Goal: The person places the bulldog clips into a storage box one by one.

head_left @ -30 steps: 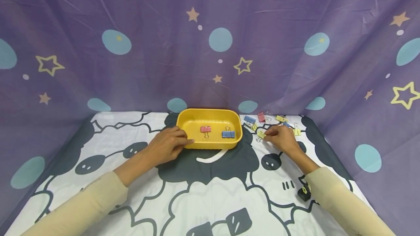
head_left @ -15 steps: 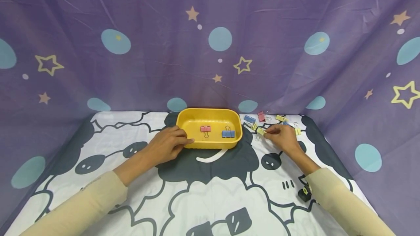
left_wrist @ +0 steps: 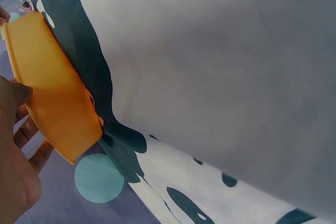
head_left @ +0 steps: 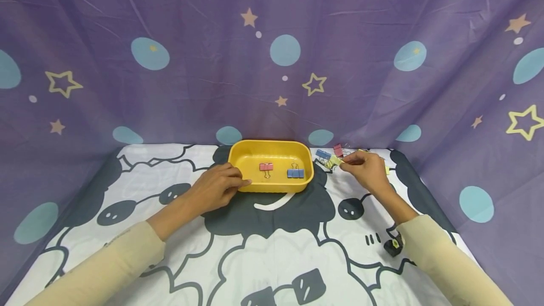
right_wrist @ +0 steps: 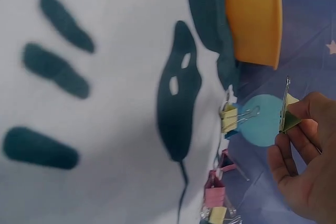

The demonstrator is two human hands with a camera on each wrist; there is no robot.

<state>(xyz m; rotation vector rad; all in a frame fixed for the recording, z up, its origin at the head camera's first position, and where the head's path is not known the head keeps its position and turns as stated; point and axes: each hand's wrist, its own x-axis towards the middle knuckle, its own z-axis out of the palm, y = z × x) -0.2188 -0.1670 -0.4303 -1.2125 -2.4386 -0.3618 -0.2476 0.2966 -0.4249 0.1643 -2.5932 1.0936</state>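
Observation:
In the head view, my left hand [head_left: 216, 185] grips the left front rim of a yellow plastic tray [head_left: 278, 157]. The left wrist view shows the thumb [left_wrist: 22, 93] against the tray's outer wall [left_wrist: 52, 77]. A pink binder clip [head_left: 266, 166] and a blue binder clip [head_left: 295, 173] lie apart inside it. Right of the tray, my right hand [head_left: 366, 171] pinches a yellow binder clip [right_wrist: 291, 121] between thumb and fingers. In the right wrist view that clip appears raised, its wire handle pointing away from the fingers.
Beyond the right hand lie more binder clips: a blue one [head_left: 323, 154], a red one [head_left: 337, 149] and a yellow one [head_left: 387, 170], partly covered by the hand. A small black object [head_left: 393, 246] sits beside the right sleeve. A purple curtain [head_left: 204, 93] hangs behind the table.
My right hand has taken the yellow binder clip up and away from the front, towards the blue clip. The left hand and the tray stay in place.

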